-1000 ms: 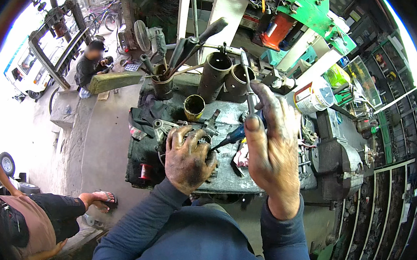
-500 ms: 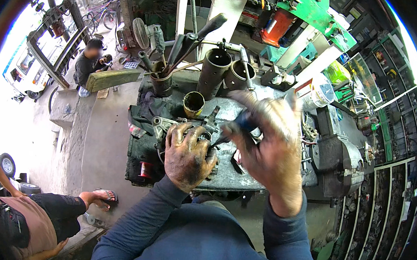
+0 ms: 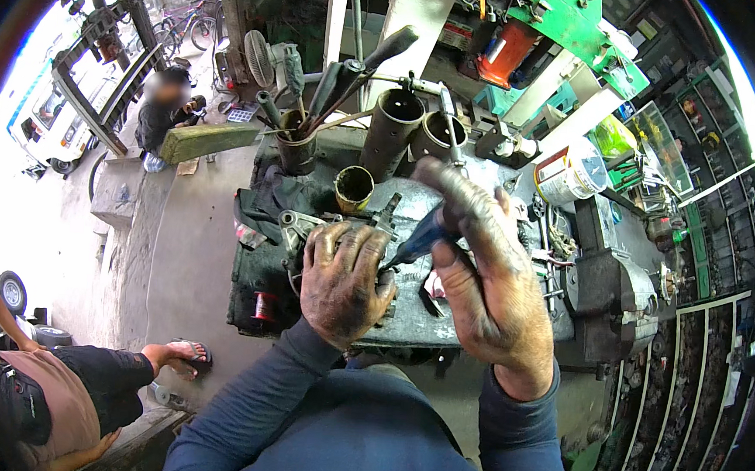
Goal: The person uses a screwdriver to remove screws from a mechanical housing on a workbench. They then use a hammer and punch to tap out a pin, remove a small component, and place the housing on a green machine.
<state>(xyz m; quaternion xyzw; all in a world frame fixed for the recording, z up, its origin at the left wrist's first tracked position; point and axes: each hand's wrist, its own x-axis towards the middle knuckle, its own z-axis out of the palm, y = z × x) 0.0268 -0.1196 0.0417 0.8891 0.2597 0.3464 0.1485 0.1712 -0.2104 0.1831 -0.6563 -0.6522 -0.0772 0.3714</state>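
Grey metal part (image 3: 294,224) on bench (image 3: 423,331), partly hidden by left hand (image 3: 345,281); palm down, grip cannot be told. Blue tool (image 3: 419,241) just right, tip near left thumb, upper end covered. Right hand (image 3: 501,288) at tool, fingertips blurred; cannot tell if closed.

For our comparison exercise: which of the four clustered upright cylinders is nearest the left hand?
The short yellowish can; the other three, dark cylinders, stand farther back.
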